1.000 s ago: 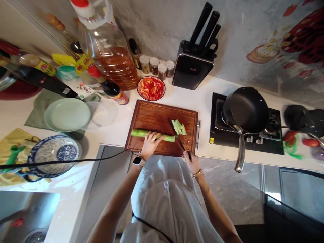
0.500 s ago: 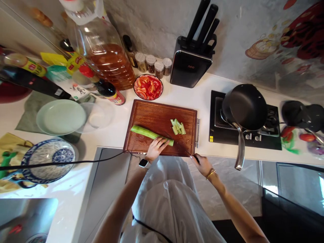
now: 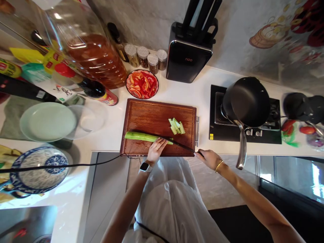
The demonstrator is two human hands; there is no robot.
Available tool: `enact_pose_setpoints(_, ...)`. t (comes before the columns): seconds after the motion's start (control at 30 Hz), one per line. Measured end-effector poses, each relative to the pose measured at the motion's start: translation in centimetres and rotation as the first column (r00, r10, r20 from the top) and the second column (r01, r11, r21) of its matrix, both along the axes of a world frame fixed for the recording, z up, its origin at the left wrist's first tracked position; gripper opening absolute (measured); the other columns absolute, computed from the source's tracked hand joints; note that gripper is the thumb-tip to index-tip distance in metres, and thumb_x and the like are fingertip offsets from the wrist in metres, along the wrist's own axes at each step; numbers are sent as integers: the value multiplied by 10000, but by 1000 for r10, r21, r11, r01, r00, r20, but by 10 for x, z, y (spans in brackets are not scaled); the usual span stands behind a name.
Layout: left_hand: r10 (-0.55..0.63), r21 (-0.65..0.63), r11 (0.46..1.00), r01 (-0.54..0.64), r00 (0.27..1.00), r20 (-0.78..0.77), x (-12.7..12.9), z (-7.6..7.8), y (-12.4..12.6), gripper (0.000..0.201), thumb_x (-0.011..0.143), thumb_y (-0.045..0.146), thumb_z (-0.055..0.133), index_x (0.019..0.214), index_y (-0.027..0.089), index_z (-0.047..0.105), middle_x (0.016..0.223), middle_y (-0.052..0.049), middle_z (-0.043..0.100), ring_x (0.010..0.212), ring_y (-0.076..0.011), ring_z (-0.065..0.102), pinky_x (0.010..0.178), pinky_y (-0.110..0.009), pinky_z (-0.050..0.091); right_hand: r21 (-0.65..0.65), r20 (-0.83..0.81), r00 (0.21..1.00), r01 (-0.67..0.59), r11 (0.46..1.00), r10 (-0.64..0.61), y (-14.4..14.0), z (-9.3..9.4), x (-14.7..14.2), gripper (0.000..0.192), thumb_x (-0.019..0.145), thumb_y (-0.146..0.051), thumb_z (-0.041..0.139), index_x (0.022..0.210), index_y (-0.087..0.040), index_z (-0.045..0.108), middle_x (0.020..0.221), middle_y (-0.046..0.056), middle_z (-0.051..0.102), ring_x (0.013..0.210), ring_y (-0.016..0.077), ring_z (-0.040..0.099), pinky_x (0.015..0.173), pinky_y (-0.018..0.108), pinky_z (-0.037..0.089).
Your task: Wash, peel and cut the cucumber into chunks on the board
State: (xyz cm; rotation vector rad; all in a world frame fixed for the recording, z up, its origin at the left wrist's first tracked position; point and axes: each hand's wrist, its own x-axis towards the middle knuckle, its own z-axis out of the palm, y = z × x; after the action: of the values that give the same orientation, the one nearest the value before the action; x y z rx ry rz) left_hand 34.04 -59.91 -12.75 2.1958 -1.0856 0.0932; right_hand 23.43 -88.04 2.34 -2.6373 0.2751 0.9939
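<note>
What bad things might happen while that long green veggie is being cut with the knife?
The left hand presses the cucumber right beside the knife blade, which lies along it, so a slip might nick the fingers. The cucumber is long and round and might roll on the cutting board. The right hand hangs off the counter edge, so the grip may be less steady.

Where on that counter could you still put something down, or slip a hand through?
Bare white counter lies between the knife block, the chopping board and the stove. The board's far left part is bare too. Left of the board it is crowded: green plate, patterned bowl, oil jug, bottles.
</note>
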Motion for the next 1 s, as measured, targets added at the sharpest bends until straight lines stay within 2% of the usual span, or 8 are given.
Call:
enact_pose_setpoints(0.1,7,-18,1000,-7,1000,3,-2,3,-2,374,956,146,418,1291,222,567,1147,-56,679,1172,-181,575,1082,-403,432,17,-29,999,-25,1000,25,3,-10,12,405,971,-482,374,857,-224,665,744,71,717,688,206,666,593,268,350)
enact_pose_setpoints(0.27,27,-38,999,-26,999,19,-3,5,-4,419,965,147,395,1360,241,501,1158,-45,682,1158,-174,593,1092,-396,429,-44,-86,996,-27,999,23,12,-40,19,409,974,-476,370,933,-197,666,824,84,730,770,209,683,642,260,388)
enact_pose_setpoints(0.37,40,-41,998,-38,998,41,-3,4,-4,436,961,145,410,1379,249,477,1159,-44,682,1147,-177,602,1085,-400,438,21,-45,999,5,1000,-4,10,-50,14,440,994,-449,313,913,-189,659,816,78,725,784,197,683,661,249,399)
enact_pose_setpoints(0.47,39,-38,999,-37,998,46,-4,4,-5,449,954,138,428,1387,251,465,1168,-46,678,1151,-184,599,1082,-414,442,112,12,999,47,993,-48,5,-45,6,459,1000,-445,269,930,-199,649,796,61,718,765,189,681,660,242,404)
enact_pose_setpoints(0.57,45,-48,998,-43,998,36,-5,5,-5,449,957,141,421,1388,255,463,1175,-44,676,1168,-180,589,1087,-414,437,129,23,999,41,991,-44,1,-31,0,458,992,-466,277,914,-205,644,769,57,710,744,196,680,641,248,394)
enact_pose_setpoints(0.77,61,-78,995,-55,995,84,-5,6,-6,407,940,130,457,1330,224,528,1137,-48,689,1172,-187,583,1075,-404,449,76,-19,1000,-14,997,15,-1,-10,-6,450,993,-471,287,889,-199,630,772,67,712,750,204,682,627,255,377)
enact_pose_setpoints(0.9,77,-83,994,-70,993,88,-5,5,-7,357,945,143,454,1269,222,580,1109,-44,697,1142,-186,602,1061,-401,462,6,-45,998,-42,999,43,5,-8,-7,421,991,-467,312,932,-204,636,808,70,727,768,209,688,621,258,367)
enact_pose_setpoints(1.0,78,-93,993,-70,993,85,-6,2,-7,352,944,145,454,1264,214,586,1102,-52,699,1145,-190,602,1065,-404,457,-40,-56,997,-47,998,45,12,-13,-5,396,990,-451,328,972,-210,641,842,73,735,776,206,689,623,257,364)
